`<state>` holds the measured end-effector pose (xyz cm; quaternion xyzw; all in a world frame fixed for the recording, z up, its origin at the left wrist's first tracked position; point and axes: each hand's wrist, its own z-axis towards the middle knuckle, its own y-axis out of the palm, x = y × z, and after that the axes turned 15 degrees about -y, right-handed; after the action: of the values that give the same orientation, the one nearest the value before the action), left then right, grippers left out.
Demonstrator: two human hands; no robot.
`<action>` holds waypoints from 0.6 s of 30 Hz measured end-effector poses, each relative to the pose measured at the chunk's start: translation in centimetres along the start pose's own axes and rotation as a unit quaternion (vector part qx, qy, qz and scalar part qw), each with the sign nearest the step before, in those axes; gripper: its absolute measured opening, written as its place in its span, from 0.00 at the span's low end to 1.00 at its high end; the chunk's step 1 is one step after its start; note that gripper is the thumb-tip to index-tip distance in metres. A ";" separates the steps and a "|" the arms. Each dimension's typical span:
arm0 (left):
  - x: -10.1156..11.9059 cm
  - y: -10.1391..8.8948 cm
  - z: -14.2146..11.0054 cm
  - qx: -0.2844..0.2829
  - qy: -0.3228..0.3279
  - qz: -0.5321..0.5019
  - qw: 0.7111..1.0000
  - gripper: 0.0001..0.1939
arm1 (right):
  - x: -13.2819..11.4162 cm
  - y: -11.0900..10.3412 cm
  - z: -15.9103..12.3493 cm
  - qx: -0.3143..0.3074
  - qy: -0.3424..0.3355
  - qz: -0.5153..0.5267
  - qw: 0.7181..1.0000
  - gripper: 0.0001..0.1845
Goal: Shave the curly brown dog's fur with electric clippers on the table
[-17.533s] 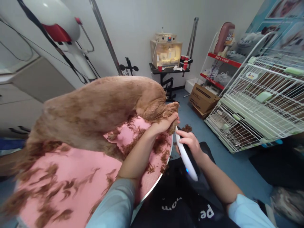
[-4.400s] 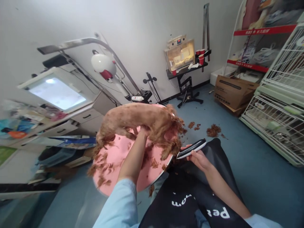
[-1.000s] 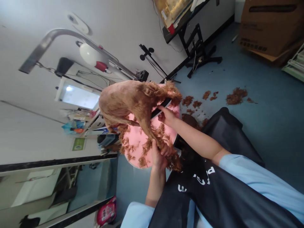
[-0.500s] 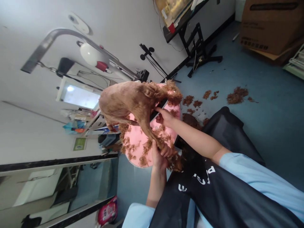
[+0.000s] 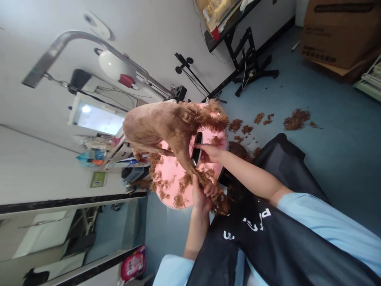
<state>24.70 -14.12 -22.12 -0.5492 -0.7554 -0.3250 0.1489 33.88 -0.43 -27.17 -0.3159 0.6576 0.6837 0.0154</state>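
At far left, a curved metal arm (image 5: 74, 35) extends above the room's fittings. Toward the middle, the dog (image 5: 157, 125) stands on the pink table (image 5: 171, 171), presumably raised for easy reach. One front leg (image 5: 185, 157) slants toward the person; the clipper (image 5: 197, 147) lies just beside it, contact unclear. The left hand (image 5: 202, 194) is wrapped around the leg's shaggy lower end, seemingly to steady it. The right hand (image 5: 210, 153) holds the clipper between thumb and fingers, likely for control. Farther right, hair (image 5: 297, 119) litters the floor (image 5: 330, 139).
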 end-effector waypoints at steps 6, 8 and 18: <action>-0.4 -0.2 0.1 0.006 -0.025 -0.003 1.000 0.39 | 0.0 0.6 -0.7 0.054 -0.058 -0.020 0.997 0.22; -0.5 -0.2 0.1 0.009 -0.023 -0.016 1.000 0.37 | 0.3 0.7 -1.1 0.044 -0.072 -0.042 0.996 0.20; -1.1 -0.4 0.4 0.001 0.007 -0.030 1.000 0.28 | -0.5 1.0 -2.6 0.084 -0.122 -0.044 0.988 0.15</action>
<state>24.77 -14.70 -23.17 -0.5243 -0.7706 -0.3321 0.1449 34.96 -2.76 -25.92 -0.2564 0.6915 0.6580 0.1521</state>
